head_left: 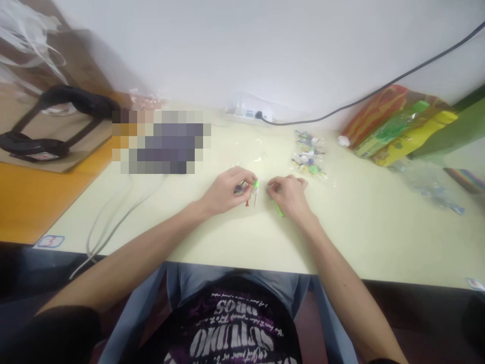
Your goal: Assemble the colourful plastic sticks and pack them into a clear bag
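Observation:
My left hand (227, 189) rests on the pale yellow table (359, 237), its fingertips pinched on a small toy piece (250, 191) with red, green and white parts. My right hand (288, 194) lies a short way to the right, fingers curled, with a thin green stick (279, 210) poking out beneath it. The two hands are close together but apart. A clear bag of small colourful toys (308, 156) lies just beyond my right hand.
A white power strip (248, 112) with a black cable sits by the wall. Colourful packets (397, 129) and a clear plastic bag (432, 184) lie at the right. A grey cable (113, 222) runs off the table's left front edge. A black-strapped bag (56, 124) rests on an orange surface.

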`<state>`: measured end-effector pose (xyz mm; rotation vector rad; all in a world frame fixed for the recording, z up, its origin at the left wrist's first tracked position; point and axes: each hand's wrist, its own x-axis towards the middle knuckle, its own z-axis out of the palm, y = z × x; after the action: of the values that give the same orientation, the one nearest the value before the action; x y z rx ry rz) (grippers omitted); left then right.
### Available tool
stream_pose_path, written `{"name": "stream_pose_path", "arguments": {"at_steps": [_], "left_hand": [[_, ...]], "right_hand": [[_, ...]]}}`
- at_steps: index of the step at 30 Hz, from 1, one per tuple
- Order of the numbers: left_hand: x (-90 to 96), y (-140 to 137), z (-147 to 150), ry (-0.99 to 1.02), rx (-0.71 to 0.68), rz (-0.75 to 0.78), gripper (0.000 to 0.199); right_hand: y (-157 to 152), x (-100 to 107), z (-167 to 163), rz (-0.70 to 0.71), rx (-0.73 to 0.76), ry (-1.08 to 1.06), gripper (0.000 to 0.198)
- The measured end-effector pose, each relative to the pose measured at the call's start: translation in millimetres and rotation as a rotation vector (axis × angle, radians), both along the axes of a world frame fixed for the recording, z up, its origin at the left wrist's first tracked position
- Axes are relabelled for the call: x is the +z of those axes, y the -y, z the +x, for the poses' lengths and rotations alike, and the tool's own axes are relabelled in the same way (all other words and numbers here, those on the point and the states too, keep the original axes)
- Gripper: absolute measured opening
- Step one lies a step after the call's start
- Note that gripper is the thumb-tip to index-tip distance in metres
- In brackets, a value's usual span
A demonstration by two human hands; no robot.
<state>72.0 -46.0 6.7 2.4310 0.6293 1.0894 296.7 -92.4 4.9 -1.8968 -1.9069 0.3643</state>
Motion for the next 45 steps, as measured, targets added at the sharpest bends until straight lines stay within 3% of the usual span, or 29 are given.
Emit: {"name": "stream_pose_path", "arguments": {"at_steps": [32,45], "left_hand": [[-0.4,-0.2,0.7,-0.008,0.024,0.000,0.008],[0.5,-1.4,-0.1,-0.005,0.040,0.012,0.005]], "right_hand": [[-2.5,-7.1,-3.2,0.014,0.040,0.154,0.017],[2.5,0.8,3.3,0.047,0.055,0.086,0.012]]}}
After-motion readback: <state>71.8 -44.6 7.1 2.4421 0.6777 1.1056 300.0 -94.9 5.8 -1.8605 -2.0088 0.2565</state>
